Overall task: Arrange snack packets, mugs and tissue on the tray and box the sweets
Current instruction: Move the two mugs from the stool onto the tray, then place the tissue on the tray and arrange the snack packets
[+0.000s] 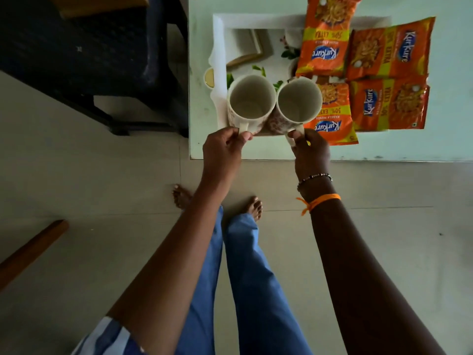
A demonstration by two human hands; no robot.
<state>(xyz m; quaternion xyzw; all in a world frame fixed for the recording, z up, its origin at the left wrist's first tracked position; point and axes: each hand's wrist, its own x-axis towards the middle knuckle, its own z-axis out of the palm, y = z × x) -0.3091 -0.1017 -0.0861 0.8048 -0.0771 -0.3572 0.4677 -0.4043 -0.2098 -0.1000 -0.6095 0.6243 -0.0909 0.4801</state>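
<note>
Two white patterned mugs stand side by side over the near left part of a white floral tray (219, 34). My left hand (222, 149) pinches the handle of the left mug (249, 103). My right hand (311, 152) grips the handle of the right mug (298, 99). Both mugs are empty and touch each other. Several orange Kurkure snack packets lie across the tray's right side: one at the top (326, 39), one at the right (389, 49), one at the lower right (389, 106) and one partly under the right mug (332, 119).
The tray sits on a pale glass-topped table (409, 147) whose near edge runs just above my wrists. A dark chair or stand (102, 60) is left of the table. My feet and blue trousers are on the tiled floor below. A wooden piece (30, 249) lies at the left.
</note>
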